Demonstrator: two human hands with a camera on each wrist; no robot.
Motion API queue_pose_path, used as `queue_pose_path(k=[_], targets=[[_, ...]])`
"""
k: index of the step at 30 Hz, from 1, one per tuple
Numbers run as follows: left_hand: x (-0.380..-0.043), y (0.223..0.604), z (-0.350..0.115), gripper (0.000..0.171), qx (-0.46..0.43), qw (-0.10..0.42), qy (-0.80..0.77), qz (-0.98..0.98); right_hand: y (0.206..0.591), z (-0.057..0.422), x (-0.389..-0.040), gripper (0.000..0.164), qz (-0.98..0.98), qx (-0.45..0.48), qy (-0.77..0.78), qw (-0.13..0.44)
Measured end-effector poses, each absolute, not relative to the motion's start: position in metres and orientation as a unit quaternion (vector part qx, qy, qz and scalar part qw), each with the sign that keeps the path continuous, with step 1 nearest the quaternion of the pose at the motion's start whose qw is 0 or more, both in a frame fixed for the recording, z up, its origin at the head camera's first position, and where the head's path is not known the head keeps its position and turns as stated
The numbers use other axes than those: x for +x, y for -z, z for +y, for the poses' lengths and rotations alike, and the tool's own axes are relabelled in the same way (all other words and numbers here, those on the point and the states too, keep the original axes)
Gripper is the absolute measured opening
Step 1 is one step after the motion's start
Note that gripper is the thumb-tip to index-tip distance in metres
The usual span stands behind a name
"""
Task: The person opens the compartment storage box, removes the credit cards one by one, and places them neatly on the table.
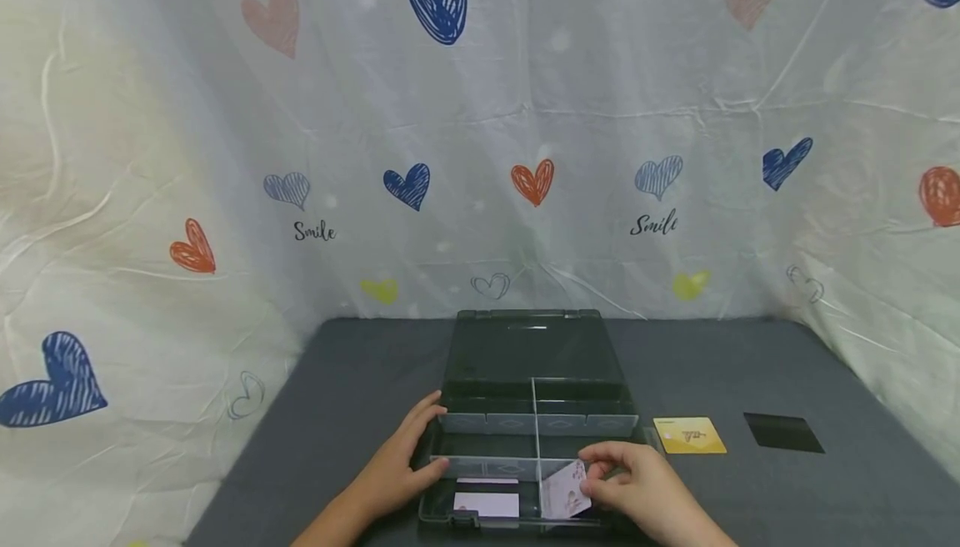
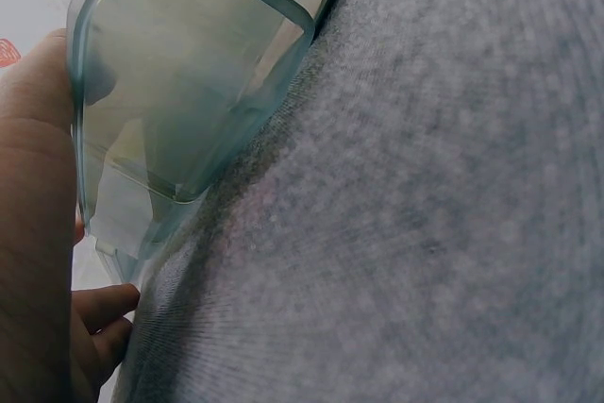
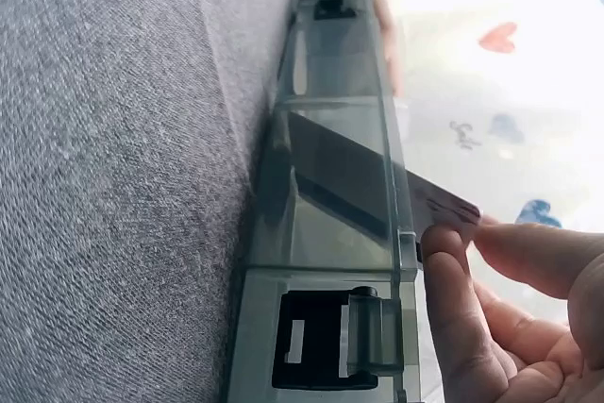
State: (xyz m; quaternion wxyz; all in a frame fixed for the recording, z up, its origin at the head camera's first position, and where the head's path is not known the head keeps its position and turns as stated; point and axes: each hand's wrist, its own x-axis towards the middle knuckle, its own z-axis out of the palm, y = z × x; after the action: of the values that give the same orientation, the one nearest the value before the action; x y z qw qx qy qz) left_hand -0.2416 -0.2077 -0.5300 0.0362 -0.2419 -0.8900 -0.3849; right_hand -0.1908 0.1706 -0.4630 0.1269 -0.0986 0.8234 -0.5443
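A dark translucent storage box (image 1: 536,345) lies with its lid swung back, divided into several compartments. My left hand (image 1: 405,451) holds its left side, thumb and a fingertip over the rim; other fingers (image 2: 106,307) show low beside the wall. My right hand (image 1: 637,480) pinches a pale patterned card (image 1: 564,490) between thumb and fingers at the front right compartment. The card tilts, its lower end inside, visible through the clear front wall (image 3: 326,243) in the right wrist view. Another white card with a dark stripe (image 1: 486,504) lies in the front left compartment.
To the right of the box, a gold card (image 1: 690,435) and a black card (image 1: 783,433) lie on the grey cloth (image 1: 360,363). Dark latches (image 3: 326,337) sit on the box's front. A white curtain (image 1: 480,130) printed with hearts hangs behind and at both sides.
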Motion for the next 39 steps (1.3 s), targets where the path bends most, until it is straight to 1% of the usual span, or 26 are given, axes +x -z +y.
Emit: queue_pose_path(k=[2,6,12,18,22,27,30,33,39], targets=[[-0.242,0.53,-0.208,0.065,-0.24,0.037,0.382,-0.892,0.463,0.169,-0.19,0.038,0.818,-0.1,0.551,0.133],[-0.243,0.53,-0.208,0.065,-0.239,0.037,0.382,-0.892,0.463,0.17,-0.191,0.034,0.817,-0.104,0.552,0.13],[-0.24,0.53,-0.208,0.066,-0.236,0.028,0.388,-0.89,0.46,0.181,-0.192,0.032,0.793,-0.107,0.579,0.157],[-0.24,0.53,-0.207,0.065,-0.233,0.03,0.389,-0.891,0.449,0.196,-0.196,0.032,0.782,-0.111,0.594,0.151],[-0.24,0.53,-0.207,0.065,-0.231,0.029,0.387,-0.892,0.44,0.207,-0.197,0.038,0.77,-0.116,0.609,0.149],[-0.24,0.53,-0.207,0.065,-0.23,0.028,0.384,-0.894,0.431,0.22,-0.197,0.053,0.765,-0.129,0.616,0.137],[-0.24,0.529,-0.207,0.065,-0.231,0.028,0.385,-0.893,0.426,0.23,-0.198,0.057,0.763,-0.14,0.615,0.141],[-0.24,0.529,-0.207,0.065,-0.231,0.029,0.384,-0.893,0.422,0.242,-0.2,0.055,0.757,-0.148,0.618,0.156],[-0.24,0.529,-0.207,0.066,-0.231,0.032,0.38,-0.895,0.416,0.272,-0.205,0.043,0.756,-0.166,0.612,0.163]])
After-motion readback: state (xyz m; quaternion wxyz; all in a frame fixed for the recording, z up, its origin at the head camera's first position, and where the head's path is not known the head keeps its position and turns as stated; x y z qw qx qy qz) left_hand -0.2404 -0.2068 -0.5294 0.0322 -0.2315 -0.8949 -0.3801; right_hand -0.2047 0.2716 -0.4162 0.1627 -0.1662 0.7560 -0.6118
